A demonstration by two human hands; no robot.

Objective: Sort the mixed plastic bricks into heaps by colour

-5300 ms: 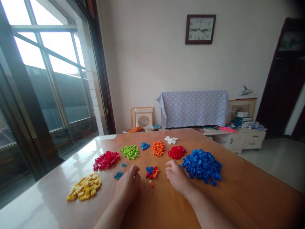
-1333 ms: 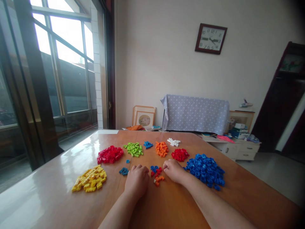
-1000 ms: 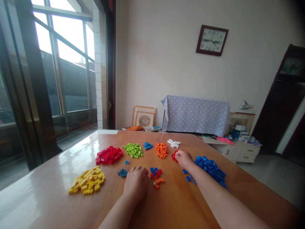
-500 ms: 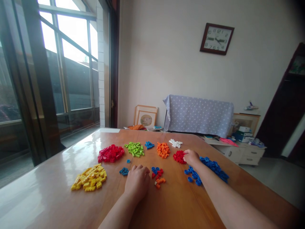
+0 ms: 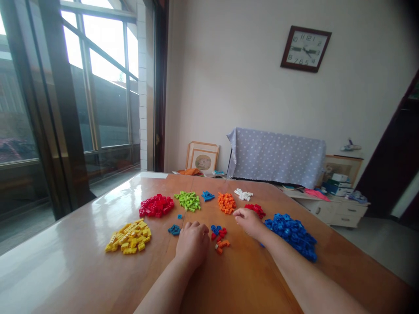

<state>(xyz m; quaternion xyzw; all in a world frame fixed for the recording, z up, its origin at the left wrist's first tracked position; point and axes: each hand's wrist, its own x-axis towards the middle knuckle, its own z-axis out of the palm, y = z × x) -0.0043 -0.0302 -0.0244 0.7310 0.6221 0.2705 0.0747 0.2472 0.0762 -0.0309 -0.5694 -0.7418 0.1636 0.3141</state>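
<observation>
My left hand (image 5: 193,241) rests knuckles-up on the wooden table (image 5: 235,283), fingers curled, just left of a small mixed cluster of blue, red and orange pieces (image 5: 219,235). My right hand (image 5: 248,220) hovers between that cluster and the small red pile (image 5: 255,209), fingers bent in a loose pinch; whether they hold a piece is hidden. The big blue pile (image 5: 292,233) lies to its right, partly behind my forearm.
Sorted piles line the table: yellow (image 5: 129,237), large red (image 5: 156,205), green (image 5: 187,200), small blue (image 5: 207,196), orange (image 5: 226,202), white (image 5: 243,194), teal bits (image 5: 173,229). A window is at left, a cloth-covered object (image 5: 276,155) and low cabinet beyond.
My right hand went out to the small red pile, then drew back toward the mixed cluster. My left hand stayed put. The view shifted slightly.
</observation>
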